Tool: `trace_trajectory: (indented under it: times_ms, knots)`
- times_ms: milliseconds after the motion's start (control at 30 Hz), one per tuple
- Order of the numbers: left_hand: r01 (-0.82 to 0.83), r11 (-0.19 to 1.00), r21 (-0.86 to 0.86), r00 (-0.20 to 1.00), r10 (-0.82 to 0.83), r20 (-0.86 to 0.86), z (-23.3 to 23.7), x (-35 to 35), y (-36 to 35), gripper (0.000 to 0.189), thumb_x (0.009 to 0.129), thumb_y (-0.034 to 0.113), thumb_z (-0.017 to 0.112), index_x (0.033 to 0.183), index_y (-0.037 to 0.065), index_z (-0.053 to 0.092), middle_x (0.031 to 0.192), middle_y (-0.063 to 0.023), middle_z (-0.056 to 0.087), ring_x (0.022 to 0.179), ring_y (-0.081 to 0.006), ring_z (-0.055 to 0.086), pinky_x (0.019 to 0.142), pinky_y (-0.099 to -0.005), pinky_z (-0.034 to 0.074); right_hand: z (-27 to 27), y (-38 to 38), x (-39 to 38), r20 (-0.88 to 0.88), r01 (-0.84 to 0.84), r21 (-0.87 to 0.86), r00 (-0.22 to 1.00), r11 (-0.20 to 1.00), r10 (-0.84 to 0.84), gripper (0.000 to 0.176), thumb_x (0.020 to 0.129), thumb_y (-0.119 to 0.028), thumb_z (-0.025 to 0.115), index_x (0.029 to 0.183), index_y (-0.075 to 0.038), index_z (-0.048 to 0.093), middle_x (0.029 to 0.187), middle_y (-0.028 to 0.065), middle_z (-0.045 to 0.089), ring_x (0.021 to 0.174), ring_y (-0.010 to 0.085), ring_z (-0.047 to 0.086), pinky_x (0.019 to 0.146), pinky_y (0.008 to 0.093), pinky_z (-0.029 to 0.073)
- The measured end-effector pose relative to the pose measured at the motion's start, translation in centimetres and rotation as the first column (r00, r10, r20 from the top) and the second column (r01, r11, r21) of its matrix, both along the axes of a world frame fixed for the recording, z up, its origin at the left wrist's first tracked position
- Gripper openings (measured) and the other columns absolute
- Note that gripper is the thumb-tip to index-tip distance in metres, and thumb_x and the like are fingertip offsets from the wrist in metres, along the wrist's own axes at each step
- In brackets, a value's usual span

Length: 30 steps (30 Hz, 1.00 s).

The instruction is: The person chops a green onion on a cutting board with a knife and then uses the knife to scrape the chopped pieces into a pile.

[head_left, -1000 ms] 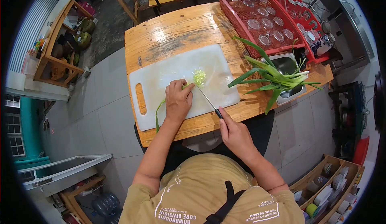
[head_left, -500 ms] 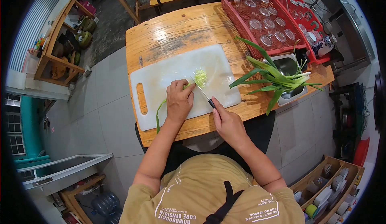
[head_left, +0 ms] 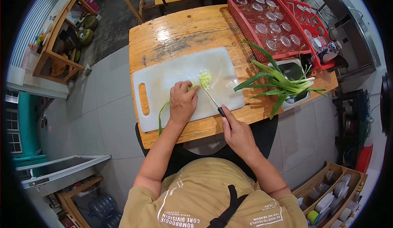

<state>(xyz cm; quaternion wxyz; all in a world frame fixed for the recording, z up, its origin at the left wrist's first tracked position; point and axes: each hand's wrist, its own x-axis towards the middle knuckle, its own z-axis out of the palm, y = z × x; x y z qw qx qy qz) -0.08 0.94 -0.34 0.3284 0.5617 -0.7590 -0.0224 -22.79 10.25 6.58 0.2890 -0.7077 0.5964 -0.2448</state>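
Note:
My left hand (head_left: 184, 101) presses a green onion stalk (head_left: 163, 108) onto the white cutting board (head_left: 159, 82), its fingers bent together. The stalk's leafy end trails past my wrist toward the board's near edge. In my right hand (head_left: 238, 135) is the black handle of a knife (head_left: 212, 98), whose blade points up and left beside my left fingertips. Touching the blade's tip area is a small heap of chopped green onion (head_left: 205, 80). To the right, a bunch of whole green onions (head_left: 282, 80) lies across a metal container (head_left: 291, 69).
Under the board is a wooden table (head_left: 184, 27). A red basket of upturned glasses (head_left: 262, 27) stands at its back right, beside a second red basket (head_left: 305, 21). A wooden shelf (head_left: 53, 56) is at far left, and a divided wooden box (head_left: 331, 187) at lower right.
My right hand has moved slightly right and toward me with the knife, and the blade has shifted right, closer to the chopped heap. My left hand remains nearly in place.

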Motion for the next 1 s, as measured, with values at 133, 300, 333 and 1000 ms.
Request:
trace_trajectory:
  times_ms: [133,300,333,1000]
  knots:
    - [-0.001,0.999,-0.036,1.000,0.000,-0.008,0.1,-0.1,-0.1,0.033,0.084,0.002,0.078,0.115,0.011,0.083,0.116,-0.0070,0.070,0.116,-0.0302,0.064,0.098,-0.0458,0.050,-1.4,-1.4,1.3,-0.007,-0.001,-0.050,1.000,0.999,0.001,0.047,0.113,-0.023,0.062,0.158,-0.010,0.062,0.078,0.0226,0.073,0.070,0.0432,0.073,0.067,0.0548,0.057]
    - [0.000,1.000,-0.005,1.000,0.000,-0.016,0.2,0.0,0.1,0.033,0.084,0.002,0.078,0.115,0.011,0.083,0.116,-0.0068,0.070,0.117,-0.0302,0.064,0.099,-0.0461,0.050,-1.5,-0.8,0.5,-0.042,-0.008,-0.018,0.999,1.000,0.007,0.047,0.113,-0.023,0.063,0.158,-0.010,0.062,0.077,0.0223,0.073,0.070,0.0430,0.073,0.067,0.0545,0.057]
    - [0.001,1.000,-0.009,1.000,-0.001,-0.019,0.2,0.0,0.1,0.032,0.084,0.002,0.079,0.114,0.012,0.083,0.116,-0.0070,0.070,0.117,-0.0303,0.064,0.099,-0.0463,0.050,-1.4,-0.2,0.1,-0.052,-0.008,-0.014,0.999,1.000,0.007,0.048,0.112,-0.023,0.063,0.158,-0.010,0.061,0.077,0.0223,0.073,0.070,0.0428,0.073,0.066,0.0540,0.057]
    - [-0.065,0.995,-0.071,0.994,0.058,-0.095,0.0,0.0,-0.1,0.018,0.090,0.003,0.080,0.106,0.005,0.073,0.110,-0.0112,0.070,0.107,-0.0335,0.066,0.095,-0.0459,0.052,-1.5,0.8,0.4,0.089,0.002,-0.037,0.996,0.999,0.001,0.050,0.113,-0.019,0.062,0.162,-0.013,0.057,0.089,0.0237,0.076,0.078,0.0431,0.075,0.071,0.0521,0.059]
